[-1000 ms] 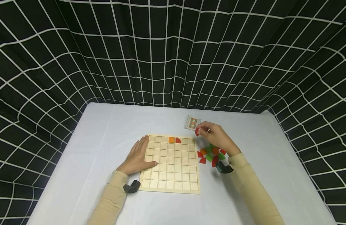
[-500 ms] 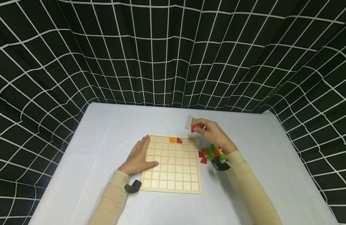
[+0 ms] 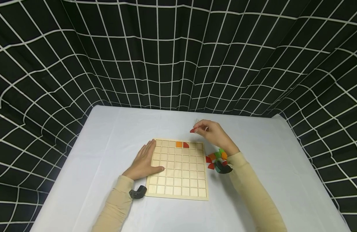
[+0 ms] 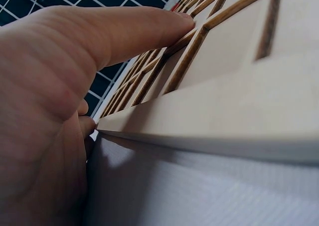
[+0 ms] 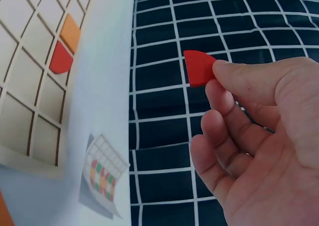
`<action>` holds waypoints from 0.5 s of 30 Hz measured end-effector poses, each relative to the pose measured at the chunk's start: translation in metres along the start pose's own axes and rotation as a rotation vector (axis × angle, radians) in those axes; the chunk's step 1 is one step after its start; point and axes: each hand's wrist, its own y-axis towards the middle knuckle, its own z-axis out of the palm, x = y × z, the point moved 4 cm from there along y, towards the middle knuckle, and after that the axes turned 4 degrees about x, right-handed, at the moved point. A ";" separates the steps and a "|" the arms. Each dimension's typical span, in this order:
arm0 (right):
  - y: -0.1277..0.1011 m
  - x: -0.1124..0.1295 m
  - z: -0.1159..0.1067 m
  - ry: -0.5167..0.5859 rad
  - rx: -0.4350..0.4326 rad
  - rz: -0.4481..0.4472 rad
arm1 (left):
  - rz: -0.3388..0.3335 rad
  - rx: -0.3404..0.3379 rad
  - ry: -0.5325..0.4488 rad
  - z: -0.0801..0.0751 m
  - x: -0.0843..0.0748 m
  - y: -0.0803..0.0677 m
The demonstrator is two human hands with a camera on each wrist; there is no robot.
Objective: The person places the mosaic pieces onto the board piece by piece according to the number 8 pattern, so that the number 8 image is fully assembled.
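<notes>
A wooden grid board (image 3: 178,170) lies flat on the white table. In its far row sit an orange square tile (image 3: 179,144) and, touching its right side, a red quarter-circle tile (image 3: 186,145). My left hand (image 3: 142,162) rests on the board's left edge, fingers straight along the side and thumb over the cells. Beyond the board's far right corner, my right hand (image 3: 213,132) pinches another red quarter-circle tile (image 5: 198,68) between thumb and fingertips, held up in the air. Behind that hand a printed pattern card (image 5: 104,173) is mostly hidden in the head view.
Right of the board lies a loose pile of red, orange and green tiles (image 3: 211,157), partly covered by the right wrist's camera (image 3: 223,167). A black curtain with a white grid (image 3: 178,54) stands behind the table (image 3: 123,125).
My right hand has moved left and slightly away from me with the red quarter-circle tile, which has turned and now covers most of the card. The left hand stays on the board.
</notes>
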 end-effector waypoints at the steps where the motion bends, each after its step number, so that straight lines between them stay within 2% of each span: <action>1: 0.001 0.001 0.000 -0.001 0.001 0.001 | 0.001 -0.002 0.002 0.000 0.000 0.000; 8: 0.005 0.006 0.005 0.020 0.022 0.012 | 0.008 -0.013 0.000 0.001 0.002 0.001; 15: 0.016 0.010 0.015 0.042 0.047 0.036 | 0.002 0.007 0.016 0.000 0.002 0.001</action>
